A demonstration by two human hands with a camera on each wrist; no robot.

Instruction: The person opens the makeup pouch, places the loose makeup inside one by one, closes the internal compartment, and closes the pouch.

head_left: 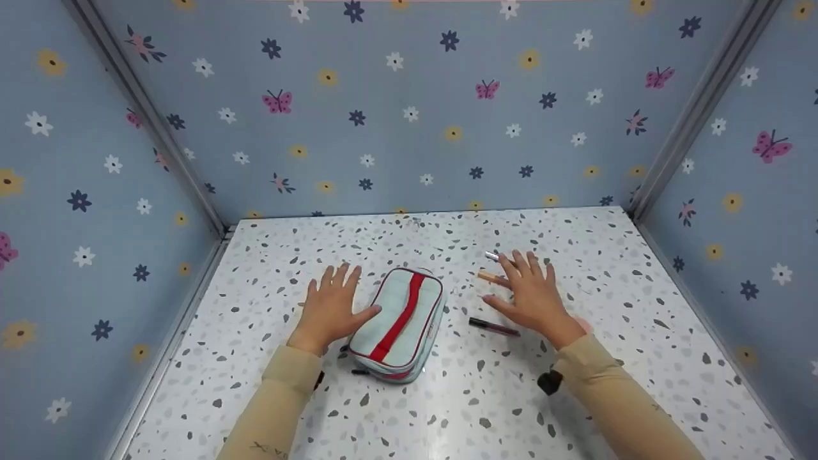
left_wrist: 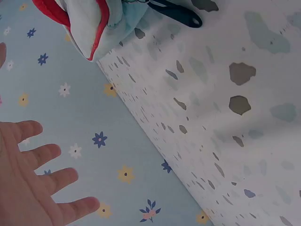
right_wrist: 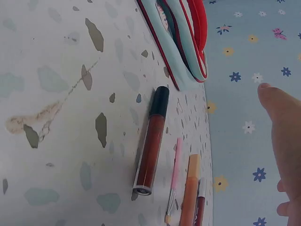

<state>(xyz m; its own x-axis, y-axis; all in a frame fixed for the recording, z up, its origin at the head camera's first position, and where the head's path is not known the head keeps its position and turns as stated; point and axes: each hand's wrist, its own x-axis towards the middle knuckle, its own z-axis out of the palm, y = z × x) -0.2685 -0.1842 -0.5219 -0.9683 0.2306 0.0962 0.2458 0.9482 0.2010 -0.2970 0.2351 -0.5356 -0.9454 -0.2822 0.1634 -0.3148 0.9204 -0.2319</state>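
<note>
Centrally, pale-blue pouch [head_left: 397,324], contents hidden.

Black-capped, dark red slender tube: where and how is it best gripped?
Likely across the middle of the black-capped, dark red slender tube, pinched from above by the right hand: it lies flat, narrow and straight, with both long sides exposed on the speckled white tabletop.

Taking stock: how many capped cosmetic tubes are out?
3, right of the red-striped pouch: black-capped tube in front, peach-capped tube behind, white-capped tube farthest. More may be hidden.
</note>
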